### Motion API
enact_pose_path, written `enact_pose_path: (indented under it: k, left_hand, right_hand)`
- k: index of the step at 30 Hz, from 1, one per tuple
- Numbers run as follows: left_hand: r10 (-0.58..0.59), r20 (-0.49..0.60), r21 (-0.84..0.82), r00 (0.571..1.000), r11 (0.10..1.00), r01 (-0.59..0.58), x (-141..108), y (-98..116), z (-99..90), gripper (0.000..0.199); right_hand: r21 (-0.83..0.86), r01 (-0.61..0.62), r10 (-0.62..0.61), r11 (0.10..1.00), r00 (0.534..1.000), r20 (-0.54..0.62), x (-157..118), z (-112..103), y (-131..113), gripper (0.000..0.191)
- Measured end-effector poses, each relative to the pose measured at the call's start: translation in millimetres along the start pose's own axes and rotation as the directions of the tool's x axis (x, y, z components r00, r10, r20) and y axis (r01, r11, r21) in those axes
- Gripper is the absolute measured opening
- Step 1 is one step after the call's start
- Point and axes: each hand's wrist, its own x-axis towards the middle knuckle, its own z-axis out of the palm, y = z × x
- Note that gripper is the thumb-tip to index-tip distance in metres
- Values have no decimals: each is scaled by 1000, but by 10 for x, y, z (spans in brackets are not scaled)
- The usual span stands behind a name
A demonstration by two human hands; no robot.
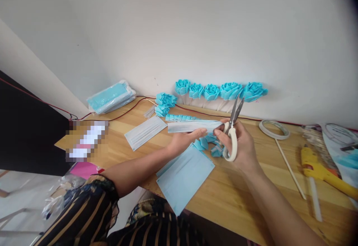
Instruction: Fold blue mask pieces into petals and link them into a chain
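Note:
My left hand [183, 141] is closed on a folded pale blue mask strip [187, 127] held above the table. In my right hand [243, 145] are white-handled scissors [231, 141], blades pointing up and slightly apart. The right fingertips also meet the strip's right end. Under the hands lie light blue folded pieces [216, 150] and a pleated blue strip [180, 117]. Flat blue masks [186, 178] rest at the table's front edge, and another pale mask [145, 133] lies to the left.
Blue folded flowers [212, 92] line the wall, with more [166, 99] left of them. A bagged mask pack [112, 97] sits back left. At right are a tape roll [274, 129], a stick [291, 169] and a yellow glue gun [313, 167]. A cable runs along the wall.

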Motion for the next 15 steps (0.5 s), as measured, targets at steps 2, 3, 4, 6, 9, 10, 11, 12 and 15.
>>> enact_pose_path:
  k: [2, 3, 4, 6, 9, 10, 11, 12, 15]
  left_hand:
    - [19, 14, -1, 1000, 1000, -19, 5, -12, 1, 26]
    - [24, 14, -1, 1000, 1000, -24, 8, -17, 3, 25]
    - [25, 12, 1, 1000, 1000, -25, 9, -22, 6, 23]
    - [28, 7, 10, 1000, 1000, -28, 9, -34, 10, 20]
    - [55, 10, 37, 998, 998, -55, 3, -38, 9, 17]
    - [55, 11, 43, 998, 998, -55, 2, -29, 6, 18]
    - [45, 4, 43, 999, 998, -45, 2, -14, 3, 20]
    - [30, -12, 36, 999, 999, -30, 4, 9, 0, 24]
    - [11, -79, -1, 997, 1000, -11, 21, 92, -2, 32]
  right_hand:
    - [-10, 0, 0, 1000, 1000, 6, -1, -5, 5, 42]
    - [-16, 0, 0, 1000, 1000, 12, -4, -5, 5, 41]
    - [-23, 0, 0, 1000, 1000, 20, -8, -3, 3, 40]
    - [-35, 4, -3, 999, 999, 42, -15, 1, -3, 40]
    - [-37, 6, -4, 999, 998, 59, -16, 2, -16, 42]
    - [-35, 4, -2, 999, 998, 58, -12, -1, -21, 42]
    - [-35, 3, -1, 999, 999, 51, -5, -8, -25, 42]
    - [-35, 6, -5, 999, 999, 39, 3, -17, -28, 43]
    - [-30, 32, -32, 999, 999, -16, 37, -56, -16, 42]
